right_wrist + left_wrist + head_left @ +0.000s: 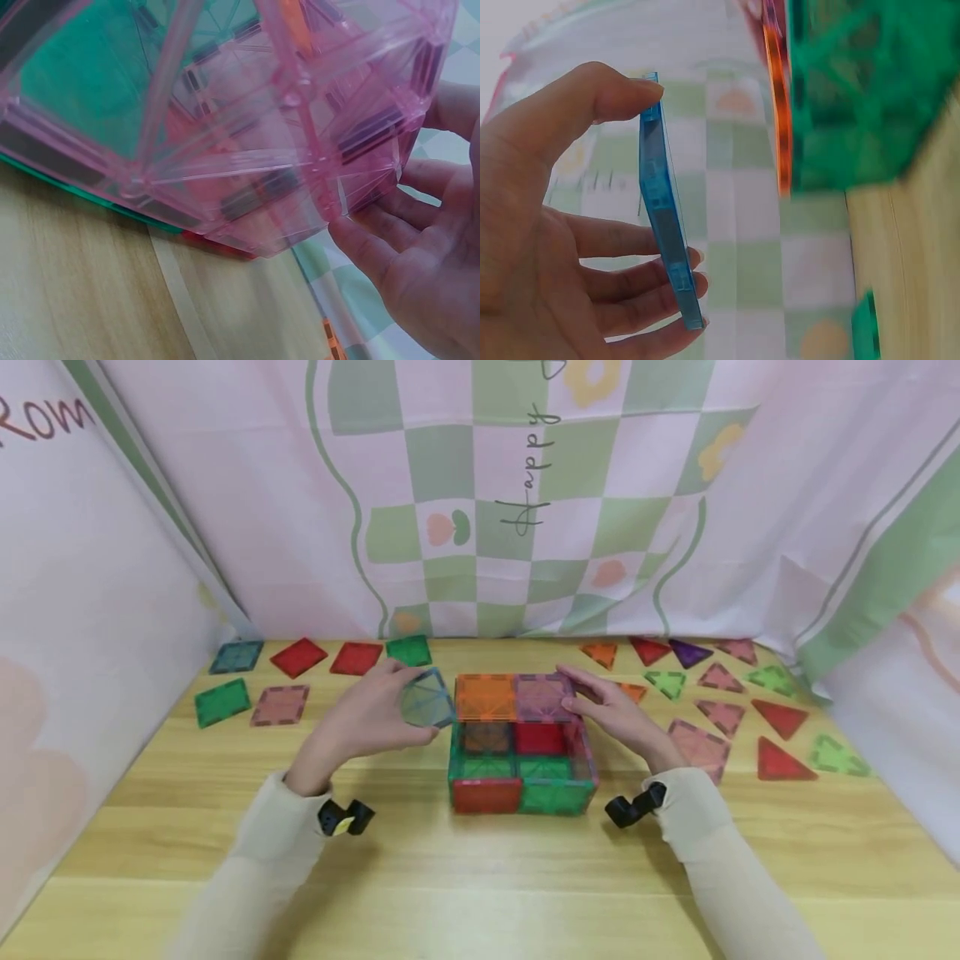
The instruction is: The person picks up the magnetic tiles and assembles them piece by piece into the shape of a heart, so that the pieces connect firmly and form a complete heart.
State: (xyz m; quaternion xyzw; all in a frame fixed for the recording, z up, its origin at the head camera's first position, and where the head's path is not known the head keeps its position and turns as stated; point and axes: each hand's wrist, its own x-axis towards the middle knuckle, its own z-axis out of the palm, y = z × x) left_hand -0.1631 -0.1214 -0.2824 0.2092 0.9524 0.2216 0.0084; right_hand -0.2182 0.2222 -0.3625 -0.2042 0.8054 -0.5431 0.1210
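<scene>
A box of translucent magnetic tiles (487,797) stands mid-table, with red and green tiles at its front. An orange tile (486,697) and a pink tile (542,700) stand side by side at its back, above the open top. To the left of the box, my left hand (367,714) pinches a blue magnetic tile (664,199) between thumb and fingertips, tilted and apart from the box. My right hand (618,714) holds the pink tile at its right edge. In the right wrist view, the fingers (375,251) touch the pink corner.
At the left lie loose square tiles, among them a red one (298,657), a green one (222,702) and a pink one (280,705). Several triangles, such as a red one (783,760), and a large pink square (699,747) lie at the right. A patterned curtain (510,585) hangs behind.
</scene>
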